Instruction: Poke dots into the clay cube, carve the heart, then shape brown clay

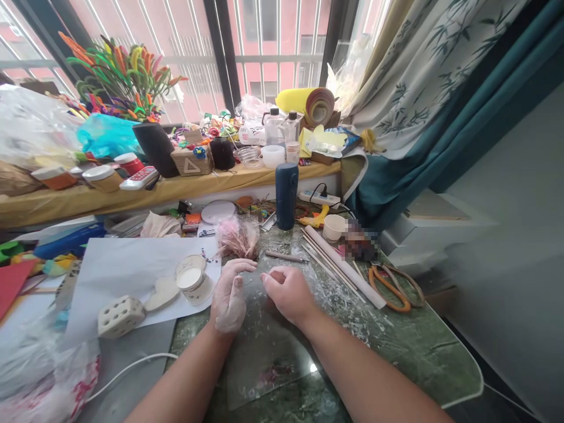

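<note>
My left hand [230,296], its palm and fingers coated in white residue, is held over the green table with its fingers stretched out and nothing seen in it. Close to its right, my right hand [288,291] has its fingers curled in; whatever they may hold is hidden. Beneath both hands lies a clear plastic sheet [259,343]. Just beyond them are a thin pointed tool [282,255] and a wrapped bunch of pinkish dried stalks [238,238]. A tub of white material [196,288] stands left of my left hand, by a pale heart-shaped piece [163,294] and a large die [121,316].
White paper [127,258] covers the table's left side. At the right lie thin sticks [328,258], a white roller [352,270] and orange-handled scissors [390,294]. A dark blue bottle [286,197] stands behind. A white cable [132,364] crosses the near left.
</note>
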{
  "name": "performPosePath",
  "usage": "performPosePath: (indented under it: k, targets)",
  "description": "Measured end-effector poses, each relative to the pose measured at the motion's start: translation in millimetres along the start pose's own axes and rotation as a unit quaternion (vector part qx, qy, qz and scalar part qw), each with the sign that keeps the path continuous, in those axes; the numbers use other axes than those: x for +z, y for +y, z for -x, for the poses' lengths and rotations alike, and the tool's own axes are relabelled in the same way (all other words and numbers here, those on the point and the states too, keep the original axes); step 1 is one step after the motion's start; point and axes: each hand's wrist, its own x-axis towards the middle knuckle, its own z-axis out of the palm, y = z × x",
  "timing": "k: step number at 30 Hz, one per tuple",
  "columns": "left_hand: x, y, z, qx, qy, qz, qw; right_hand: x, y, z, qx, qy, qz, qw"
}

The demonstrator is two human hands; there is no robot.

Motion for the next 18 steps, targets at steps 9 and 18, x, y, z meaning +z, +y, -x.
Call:
performPosePath:
  k: [9, 18]
  targets:
    - [9.2, 29, -12, 0.012, -0.12, -0.182, 0.976, 28, -5, 20, 0.046, -0.176, -0.269, 0.946]
    - [-8.5, 34, -29, -0.199, 0.006, -0.147, 0.969, 25, 0, 14, 0.221, -0.053, -0.301, 0.926]
